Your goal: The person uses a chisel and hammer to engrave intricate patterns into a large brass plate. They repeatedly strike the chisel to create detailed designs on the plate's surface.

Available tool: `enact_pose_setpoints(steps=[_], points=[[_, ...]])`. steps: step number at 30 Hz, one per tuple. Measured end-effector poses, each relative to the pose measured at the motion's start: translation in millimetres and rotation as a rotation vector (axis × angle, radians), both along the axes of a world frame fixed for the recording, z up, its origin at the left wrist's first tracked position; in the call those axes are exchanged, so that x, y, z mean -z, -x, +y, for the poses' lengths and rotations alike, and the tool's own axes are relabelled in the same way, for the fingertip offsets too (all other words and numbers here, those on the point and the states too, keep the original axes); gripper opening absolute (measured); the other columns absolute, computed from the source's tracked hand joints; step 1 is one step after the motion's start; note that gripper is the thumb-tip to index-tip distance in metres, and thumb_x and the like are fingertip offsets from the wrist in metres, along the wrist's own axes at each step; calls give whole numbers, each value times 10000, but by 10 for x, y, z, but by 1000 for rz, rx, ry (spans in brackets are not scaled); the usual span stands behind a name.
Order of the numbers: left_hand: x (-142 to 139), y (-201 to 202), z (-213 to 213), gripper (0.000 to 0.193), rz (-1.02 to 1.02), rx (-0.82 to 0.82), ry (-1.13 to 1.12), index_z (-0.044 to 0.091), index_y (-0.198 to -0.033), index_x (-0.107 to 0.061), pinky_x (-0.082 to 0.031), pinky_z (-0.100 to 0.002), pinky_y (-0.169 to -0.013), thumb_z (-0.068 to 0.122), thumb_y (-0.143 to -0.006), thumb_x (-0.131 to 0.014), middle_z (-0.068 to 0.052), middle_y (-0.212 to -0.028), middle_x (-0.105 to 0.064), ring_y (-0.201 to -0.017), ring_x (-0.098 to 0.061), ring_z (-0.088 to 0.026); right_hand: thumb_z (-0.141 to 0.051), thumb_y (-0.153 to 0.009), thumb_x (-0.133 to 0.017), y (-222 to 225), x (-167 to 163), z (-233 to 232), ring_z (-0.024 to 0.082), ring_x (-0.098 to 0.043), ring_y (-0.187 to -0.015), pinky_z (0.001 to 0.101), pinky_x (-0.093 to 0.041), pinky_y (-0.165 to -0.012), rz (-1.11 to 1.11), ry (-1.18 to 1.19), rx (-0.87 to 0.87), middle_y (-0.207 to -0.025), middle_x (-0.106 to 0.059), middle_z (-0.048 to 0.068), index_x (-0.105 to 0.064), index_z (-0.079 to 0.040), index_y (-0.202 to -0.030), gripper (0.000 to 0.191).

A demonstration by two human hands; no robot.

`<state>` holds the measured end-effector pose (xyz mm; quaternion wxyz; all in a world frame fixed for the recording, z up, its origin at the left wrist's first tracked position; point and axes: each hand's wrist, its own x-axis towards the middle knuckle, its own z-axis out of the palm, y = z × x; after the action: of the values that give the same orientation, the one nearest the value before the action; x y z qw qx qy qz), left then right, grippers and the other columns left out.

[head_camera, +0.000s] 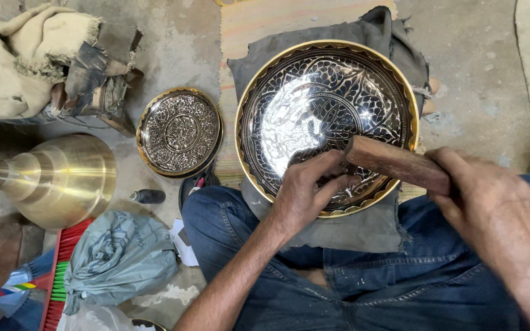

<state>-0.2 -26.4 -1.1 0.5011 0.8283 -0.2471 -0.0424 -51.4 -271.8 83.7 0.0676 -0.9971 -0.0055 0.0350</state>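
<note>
The right hand (498,214) is clamped around a wooden block (397,163), its far end held over the large engraved bowl (326,122). The left hand (305,193) is pinched shut on the bowl's near inner wall; what it grips cannot be told. The bowl is best kept steady on the grey cloth (338,230), with light, square taps.

two engraved brass bowls (327,125) (180,132), one wooden mallet (397,164), one brass bell-shaped vessel (62,179), two hands (305,196) (498,214)
</note>
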Motion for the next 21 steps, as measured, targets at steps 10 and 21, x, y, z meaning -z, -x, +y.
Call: enact_pose_setpoints(steps=[10, 21], points=[[-80, 46, -5, 356, 6, -15, 51, 73, -1295, -658, -657, -343, -850, 202, -968, -715, -99, -1170, -755, -1020, -773, -205, -170, -832, -787, -82, 40, -87, 361, -738, -859, 457, -588, -734, -82, -146, -2, -944, -736, 194, -604, -71, -1224, 443], [15, 23, -5, 352, 46, -3, 75, 74, -1286, -673, -658, -347, -886, 199, -959, -713, -103, -1188, -762, -1047, -773, -205, -184, -897, -764, -49, 139, -80, 357, -726, -852, 478, -558, -750, 64, -330, 259, -888, -684, 192, -523, -21, -1106, 358]])
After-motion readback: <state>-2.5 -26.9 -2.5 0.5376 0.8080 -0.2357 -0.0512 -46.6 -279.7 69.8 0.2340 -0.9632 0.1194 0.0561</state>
